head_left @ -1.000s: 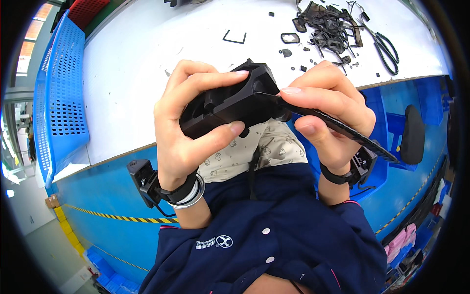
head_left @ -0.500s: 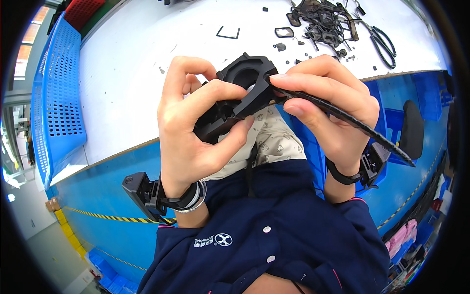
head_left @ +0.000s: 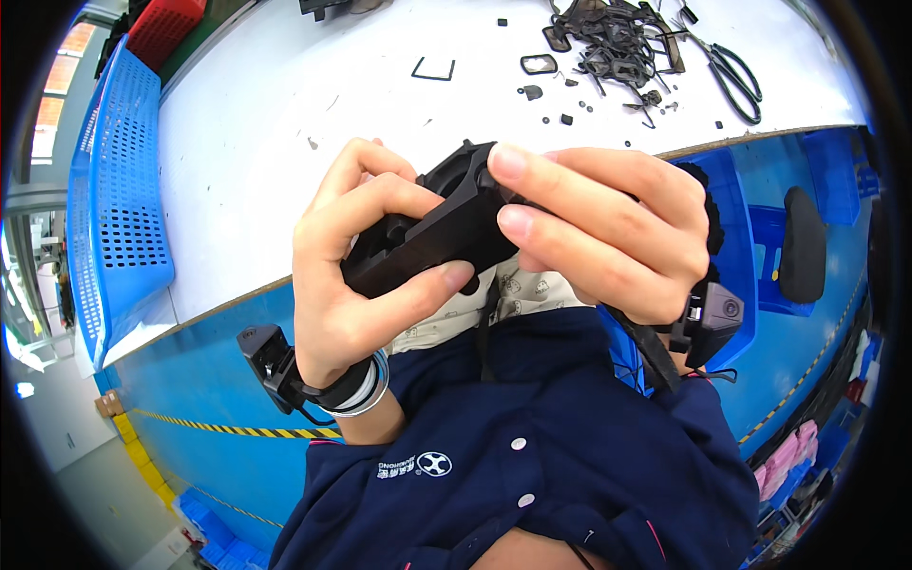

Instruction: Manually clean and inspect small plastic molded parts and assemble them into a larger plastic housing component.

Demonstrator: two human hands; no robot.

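"Black housing [head_left: 432, 243]: where do you have it?"

"Held up at the near edge of the white table [head_left: 237, 171], tilted, right end higher than left."

"Your left hand [head_left: 328, 294]?"

"Clamped on the housing: thumb along the near side, index finger over the top."

"Your right hand [head_left: 622, 233]?"

"Fingertips against the housing's right end, slightly apart from each other. Whether it closes on something under your palm, cannot tell. Dark strip [head_left: 655, 357] shows below it, on your side of the table."

"And the table itself?"

"Thin bent black piece [head_left: 432, 78] on it, beyond your hands. Tangled pile of black scraps [head_left: 622, 66] toward the table's far right, small bits scattered near. Black-handled scissors [head_left: 727, 76] on the table, right of that pile."

"Around it?"

"Blue perforated basket [head_left: 138, 285] at the table's left end. Blue bin [head_left: 741, 242] below its near edge, right side."
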